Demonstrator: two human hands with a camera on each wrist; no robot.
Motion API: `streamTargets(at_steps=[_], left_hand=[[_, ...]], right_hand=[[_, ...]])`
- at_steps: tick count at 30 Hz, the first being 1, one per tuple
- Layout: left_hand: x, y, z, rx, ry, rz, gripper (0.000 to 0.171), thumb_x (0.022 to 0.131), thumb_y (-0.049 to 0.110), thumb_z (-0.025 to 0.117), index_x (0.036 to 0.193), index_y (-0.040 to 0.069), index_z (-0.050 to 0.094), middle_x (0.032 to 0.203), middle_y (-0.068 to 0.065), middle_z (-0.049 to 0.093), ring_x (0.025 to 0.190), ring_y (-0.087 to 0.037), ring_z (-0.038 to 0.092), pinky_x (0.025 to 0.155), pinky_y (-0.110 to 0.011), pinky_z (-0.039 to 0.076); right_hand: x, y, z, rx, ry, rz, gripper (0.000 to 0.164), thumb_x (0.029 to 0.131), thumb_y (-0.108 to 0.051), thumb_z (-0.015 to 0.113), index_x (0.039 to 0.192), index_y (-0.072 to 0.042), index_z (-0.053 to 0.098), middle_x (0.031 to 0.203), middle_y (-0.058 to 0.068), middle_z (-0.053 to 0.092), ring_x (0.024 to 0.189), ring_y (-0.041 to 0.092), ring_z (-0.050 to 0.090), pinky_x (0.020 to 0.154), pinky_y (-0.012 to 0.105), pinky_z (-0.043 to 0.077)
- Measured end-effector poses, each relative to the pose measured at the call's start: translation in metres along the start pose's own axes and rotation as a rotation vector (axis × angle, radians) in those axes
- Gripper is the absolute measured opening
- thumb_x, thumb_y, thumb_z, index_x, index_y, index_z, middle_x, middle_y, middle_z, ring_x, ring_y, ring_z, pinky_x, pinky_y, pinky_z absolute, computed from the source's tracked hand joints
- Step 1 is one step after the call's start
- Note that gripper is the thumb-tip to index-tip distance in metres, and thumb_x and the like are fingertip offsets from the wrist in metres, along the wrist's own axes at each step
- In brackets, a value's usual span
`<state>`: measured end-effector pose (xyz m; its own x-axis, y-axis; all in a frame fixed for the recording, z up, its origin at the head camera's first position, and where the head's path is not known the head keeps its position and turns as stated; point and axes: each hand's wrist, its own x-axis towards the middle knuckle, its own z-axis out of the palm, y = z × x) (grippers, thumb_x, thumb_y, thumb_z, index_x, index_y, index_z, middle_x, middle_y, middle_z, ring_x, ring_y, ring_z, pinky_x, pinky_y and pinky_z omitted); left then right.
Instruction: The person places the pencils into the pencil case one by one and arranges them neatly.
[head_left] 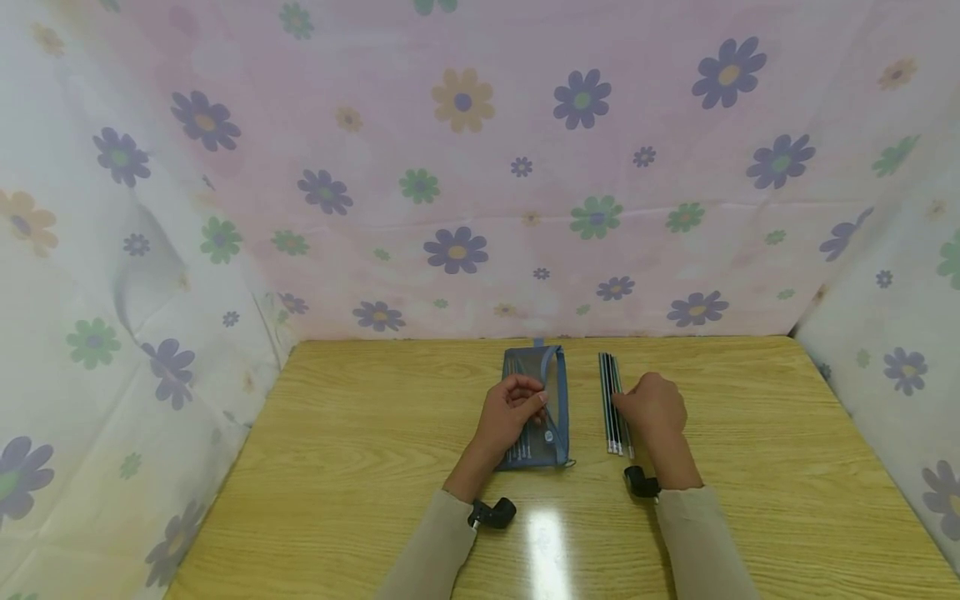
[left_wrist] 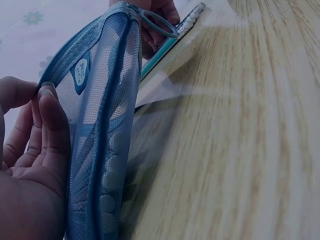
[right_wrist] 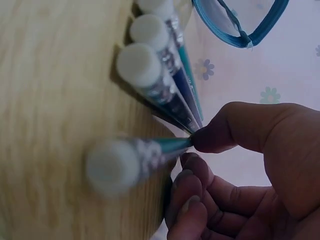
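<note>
A blue mesh pencil pouch (head_left: 562,417) lies on the table with its zipped opening spread, and several pencils (head_left: 519,452) show through its mesh. My left hand (head_left: 510,417) pinches the edge of that opening between thumb and index finger, as the left wrist view shows. To the right of the pouch is a small row of dark and teal pencils (head_left: 609,400), with white erasers toward me. At the row's right side my right hand (head_left: 654,406) pinches one teal pencil (right_wrist: 172,144); its white eraser end (right_wrist: 112,167) stands apart from the others in the right wrist view.
The wood-grain table (head_left: 360,433) ends at a flowered cloth (head_left: 495,175) hanging behind it and at both sides. A small ring (left_wrist: 159,24) hangs at the pouch's near corner. Black cameras (head_left: 495,512) are strapped on both wrists.
</note>
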<state>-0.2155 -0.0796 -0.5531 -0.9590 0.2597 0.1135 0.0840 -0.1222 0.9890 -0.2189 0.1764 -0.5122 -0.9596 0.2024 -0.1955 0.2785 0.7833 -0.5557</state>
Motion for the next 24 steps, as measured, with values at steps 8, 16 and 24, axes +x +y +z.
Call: streamTargets(at_steps=[8, 16, 24], left_hand=[[0.0002, -0.0007, -0.0004, 0.005, 0.001, -0.004, 0.023, 0.103, 0.008, 0.071, 0.120, -0.007, 0.065, 0.094, -0.004, 0.070, 0.077, -0.013, 0.069, 0.067, -0.027, 0.059], [0.0001, 0.0001, 0.0003, -0.009, -0.004, 0.003, 0.029, 0.103, 0.008, 0.070, 0.122, -0.014, 0.062, 0.093, -0.004, 0.069, 0.077, -0.013, 0.068, 0.067, -0.026, 0.059], [0.0000, 0.0016, 0.0003, -0.006, -0.001, -0.008, 0.026, 0.103, 0.006, 0.070, 0.121, -0.012, 0.064, 0.094, -0.006, 0.070, 0.078, -0.014, 0.068, 0.067, -0.026, 0.059]], right_hand=[[0.0002, -0.0007, 0.0022, -0.040, 0.009, 0.023, 0.036, 0.094, -0.032, 0.073, 0.074, -0.003, 0.066, 0.070, 0.012, 0.065, 0.056, 0.025, 0.060, 0.042, 0.034, 0.044], [-0.0013, -0.0013, -0.0002, -0.041, -0.006, 0.006, 0.039, 0.094, -0.034, 0.073, 0.072, -0.003, 0.068, 0.068, 0.010, 0.065, 0.055, 0.023, 0.059, 0.042, 0.033, 0.043], [-0.0016, -0.0008, -0.0019, -0.034, -0.016, -0.008, 0.039, 0.095, -0.034, 0.072, 0.071, -0.003, 0.070, 0.067, 0.011, 0.066, 0.055, 0.024, 0.058, 0.042, 0.033, 0.043]])
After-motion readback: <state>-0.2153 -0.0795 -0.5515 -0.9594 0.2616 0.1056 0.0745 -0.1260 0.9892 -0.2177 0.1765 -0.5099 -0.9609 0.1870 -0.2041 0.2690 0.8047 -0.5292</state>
